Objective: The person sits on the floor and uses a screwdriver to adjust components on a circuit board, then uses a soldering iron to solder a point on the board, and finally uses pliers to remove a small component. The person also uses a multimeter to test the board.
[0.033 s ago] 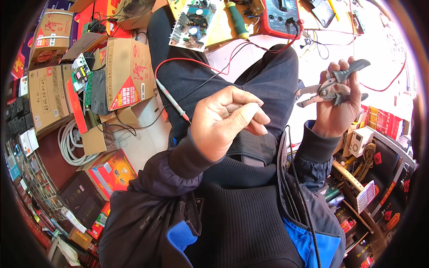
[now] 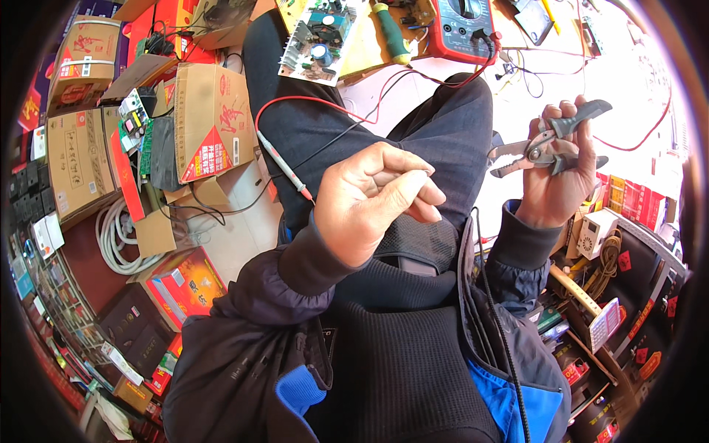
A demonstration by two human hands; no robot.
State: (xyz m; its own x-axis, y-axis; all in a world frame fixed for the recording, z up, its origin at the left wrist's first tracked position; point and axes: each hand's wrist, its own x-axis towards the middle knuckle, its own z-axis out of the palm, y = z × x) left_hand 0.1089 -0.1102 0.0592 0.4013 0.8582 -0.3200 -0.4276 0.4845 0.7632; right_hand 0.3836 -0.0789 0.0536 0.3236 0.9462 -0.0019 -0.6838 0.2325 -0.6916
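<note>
My left hand (image 2: pixel 380 196) is raised over my lap, thumb tip pressed against the curled index finger. Whether something small sits in that pinch I cannot make out. On the right, my right hand (image 2: pixel 557 170) grips pruning shears (image 2: pixel 537 151) with dark grey-green handles, one of them between the fingers. Their metal jaws are parted and point left toward my knee. A red-and-white test probe (image 2: pixel 284 166) lies by my thigh, left of my left hand and apart from it. Its red lead runs across my legs to a red multimeter (image 2: pixel 465 28).
At the far edge, a circuit board (image 2: pixel 319 44) and a green-handled screwdriver (image 2: pixel 391 33) lie by the multimeter. Cardboard boxes (image 2: pixel 214 122) and a coiled white cable (image 2: pixel 118 240) crowd the left. Shelving at lower right holds a white calculator-like pad (image 2: pixel 605 323).
</note>
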